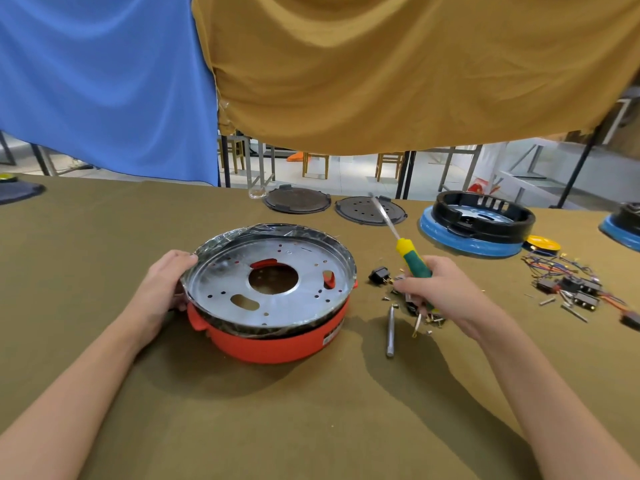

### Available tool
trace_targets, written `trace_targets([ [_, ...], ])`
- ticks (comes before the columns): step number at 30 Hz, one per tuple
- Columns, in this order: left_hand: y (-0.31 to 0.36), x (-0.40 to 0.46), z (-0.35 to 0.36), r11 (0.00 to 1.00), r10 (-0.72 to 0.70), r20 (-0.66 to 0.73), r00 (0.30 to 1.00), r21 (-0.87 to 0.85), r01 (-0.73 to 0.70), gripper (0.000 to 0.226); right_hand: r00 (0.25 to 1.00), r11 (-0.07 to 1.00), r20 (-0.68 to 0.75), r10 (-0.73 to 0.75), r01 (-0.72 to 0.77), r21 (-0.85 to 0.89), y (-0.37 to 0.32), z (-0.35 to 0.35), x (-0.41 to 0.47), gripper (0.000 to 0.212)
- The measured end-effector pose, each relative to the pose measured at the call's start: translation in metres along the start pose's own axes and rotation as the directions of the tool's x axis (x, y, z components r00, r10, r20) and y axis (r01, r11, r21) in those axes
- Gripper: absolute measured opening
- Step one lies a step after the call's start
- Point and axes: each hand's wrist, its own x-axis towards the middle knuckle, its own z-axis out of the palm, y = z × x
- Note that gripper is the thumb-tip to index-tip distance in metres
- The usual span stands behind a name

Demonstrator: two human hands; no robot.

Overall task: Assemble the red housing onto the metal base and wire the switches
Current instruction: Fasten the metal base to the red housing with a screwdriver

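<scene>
1. The red housing [277,344] is a round, smooth plastic shell resting on the olive cloth-covered counter [242,427]. It serves as the landmark below.
2. The metal base [270,282] is a shiny perforated disc with a central round hole. It sits in the top of the red housing, tilted, with crinkled clear film around its rim.
3. A small label is on the red housing's right side wall; its writing cannot be read.
4. The left hand [166,282] grips the metal base's rim on the left side of the red housing, fingers curled over the edge.
5. The right hand [440,289], right of the red housing, is clamped on the green-and-yellow handle of a screwdriver [405,247]; its steel shaft points up and away.
6. A loose black switch [379,275], small brass screws [429,320] and a steel rod [390,332] lie just right of the red housing.
7. Wired switches [571,285] lie far right of it.
</scene>
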Motion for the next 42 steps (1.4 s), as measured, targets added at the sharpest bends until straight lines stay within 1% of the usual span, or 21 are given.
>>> trace_targets([
  [1,-0.001,0.002,0.0,1.0,0.005,-0.007,1.0,-0.001,-0.005,0.018,0.995,0.982,-0.083,-0.052,0.036,-0.184,0.001,0.001,0.001,0.021],
  [2,-0.002,0.003,0.0,1.0,0.007,-0.012,1.0,0.0,-0.007,0.019,0.99,0.946,-0.107,-0.093,0.054,-0.32,0.0,0.002,0.001,0.022],
  [3,-0.003,0.004,0.0,1.0,0.009,-0.014,1.0,0.0,-0.009,0.02,0.99,0.916,-0.092,-0.106,0.061,-0.396,0.0,0.003,0.001,0.022],
  [6,-0.002,0.004,0.002,1.0,0.018,-0.028,0.999,-0.017,-0.018,0.021,0.998,0.836,-0.017,-0.057,0.038,-0.547,0.002,0.007,0.002,0.024],
  [7,-0.002,0.004,0.003,0.999,0.02,-0.034,0.999,-0.026,-0.02,0.021,0.999,0.807,-0.015,-0.044,0.027,-0.589,0.003,0.009,0.003,0.025],
  [9,-0.002,0.004,0.005,0.999,0.031,-0.043,0.999,-0.033,-0.033,0.022,0.999,0.79,-0.037,-0.038,0.007,-0.613,0.005,0.011,0.005,0.025],
  [12,0.0,0.002,0.008,0.998,0.063,-0.058,0.996,-0.028,-0.064,0.023,0.994,0.763,-0.089,-0.069,-0.005,-0.647,0.008,0.015,0.008,0.021],
  [14,0.0,0.002,0.008,0.996,0.091,-0.064,0.994,-0.019,-0.092,0.022,0.991,0.739,-0.097,-0.093,0.003,-0.674,0.008,0.017,0.008,0.02],
  [17,0.001,0.001,0.008,0.993,0.114,-0.061,0.992,-0.013,-0.115,0.018,0.99,0.746,-0.087,-0.113,0.027,-0.665,0.008,0.019,0.007,0.019],
  [20,0.001,0.002,0.007,0.995,0.099,-0.054,0.994,0.004,-0.098,0.024,0.991,0.777,-0.065,-0.119,0.052,-0.627,0.006,0.02,0.006,0.022],
  [23,-0.001,0.003,0.006,0.995,0.105,-0.063,0.993,0.012,-0.104,0.03,0.986,0.752,-0.081,-0.143,0.054,-0.657,0.007,0.025,0.007,0.018],
  [25,0.0,0.003,0.007,0.993,0.116,-0.079,0.99,0.018,-0.115,0.024,0.983,0.744,-0.097,-0.158,0.054,-0.666,0.007,0.028,0.008,0.016],
  [27,0.001,0.004,0.007,0.992,0.125,-0.09,0.988,0.034,-0.122,0.017,0.971,0.763,-0.129,-0.203,0.074,-0.642,0.008,0.028,0.007,0.014],
  [29,0.0,0.005,0.007,0.99,0.134,-0.094,0.987,0.059,-0.128,0.017,0.939,0.818,-0.192,-0.285,0.134,-0.56,0.006,0.026,0.006,0.013],
  [31,0.0,0.006,0.007,0.988,0.143,-0.086,0.986,0.072,-0.137,0.018,0.901,0.889,-0.269,-0.341,0.216,-0.404,0.0,0.023,0.004,0.013],
  [33,-0.001,0.007,0.007,0.987,0.153,-0.079,0.985,0.06,-0.148,0.018,0.885,0.926,-0.292,-0.362,0.305,-0.223,-0.009,0.025,-0.001,0.015],
  [35,-0.001,0.008,0.008,0.985,0.163,-0.068,0.984,0.066,-0.158,0.018,0.891,0.922,-0.236,-0.388,0.373,-0.107,-0.019,0.029,-0.005,0.02],
  [36,-0.001,0.008,0.008,0.984,0.165,-0.059,0.984,0.071,-0.161,0.018,0.891,0.913,-0.198,-0.409,0.397,-0.098,-0.023,0.032,-0.006,0.025],
  [38,-0.002,0.008,0.007,0.985,0.166,-0.047,0.985,0.062,-0.163,0.019,0.883,0.889,-0.125,-0.452,0.434,-0.146,-0.031,0.036,-0.006,0.03],
  [42,-0.004,0.01,0.007,0.981,0.176,-0.024,0.984,0.089,-0.173,0.019,0.854,0.809,0.012,-0.52,0.498,-0.313,-0.05,0.032,0.002,0.021],
])
